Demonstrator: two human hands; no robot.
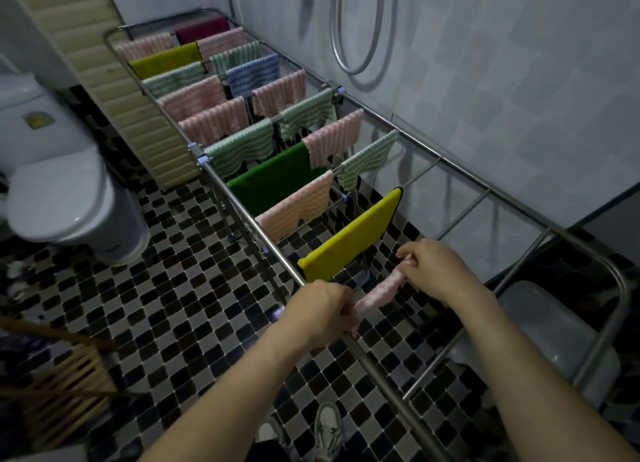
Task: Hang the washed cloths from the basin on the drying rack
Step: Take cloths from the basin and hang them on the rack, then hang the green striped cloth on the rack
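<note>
While the left hand (pixel 318 309) and right hand (pixel 436 269) each pinch an end, a pink cloth (pixel 379 293) stretches between them over the drying rack (pixel 367 362). It looks soft, limp and probably damp, so the corners suit gripping best. Beyond them hangs a yellow cloth (pixel 349 240).

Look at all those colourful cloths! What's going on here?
A person is hanging washed cloths on a metal drying rack in a bathroom. The left hand and right hand grip a bunched pink cloth between them at the rack's near end, beside a yellow cloth. Many cloths already hang on the farther bars.
</note>
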